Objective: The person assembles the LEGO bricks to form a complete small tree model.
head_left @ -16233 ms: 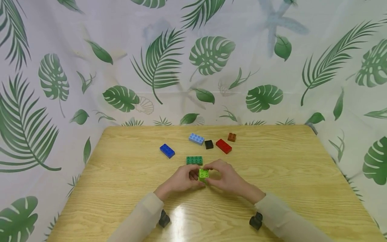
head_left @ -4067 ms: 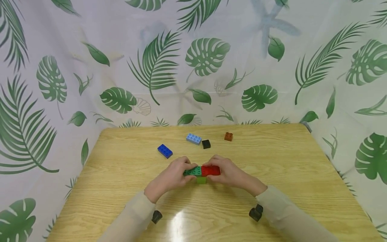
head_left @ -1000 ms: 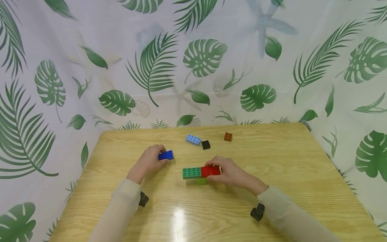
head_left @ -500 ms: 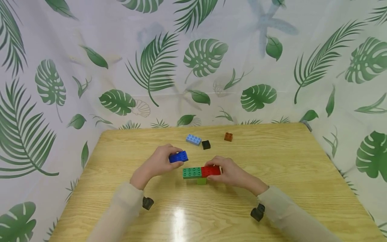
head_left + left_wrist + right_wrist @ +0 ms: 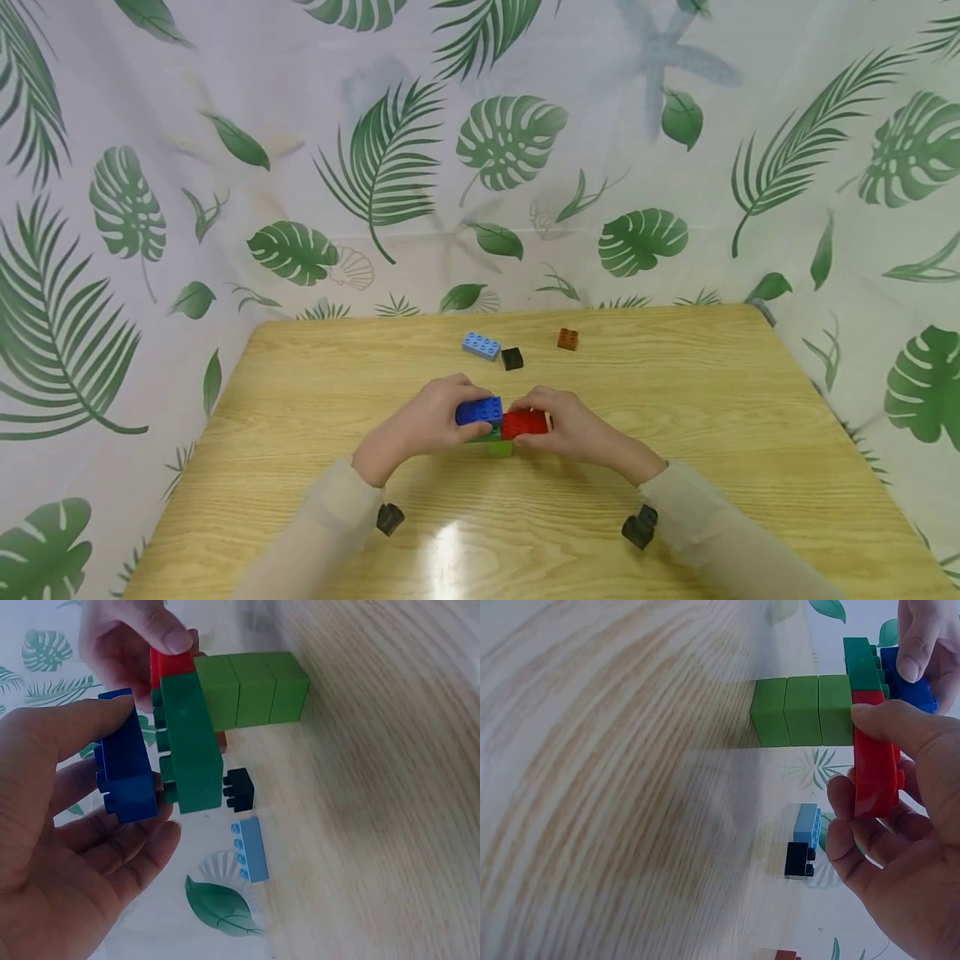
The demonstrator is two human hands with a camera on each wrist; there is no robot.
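Note:
A stack of three lime green bricks (image 5: 251, 690) stands upright on the table. Across its top lie a green brick (image 5: 191, 742) and a red brick (image 5: 875, 769), end to end, each jutting out to one side. My left hand (image 5: 422, 421) pinches a blue brick (image 5: 129, 761) between thumb and fingers, just above the studs of the green brick; a narrow gap shows between them in the left wrist view. My right hand (image 5: 570, 425) grips the red brick, thumb on its near side and fingers on the far side.
Behind the stack lie a light blue brick (image 5: 481, 346) and a small black brick (image 5: 512, 359), close together. Farther right sits a small brown brick (image 5: 567, 338). A leaf-patterned cloth (image 5: 420, 192) hangs behind the wooden table (image 5: 675, 383).
Earlier, green and red bricks were set on the lime stack. In the last second my left hand has lifted the blue brick and carried it right, over the green brick; my right hand has stayed.

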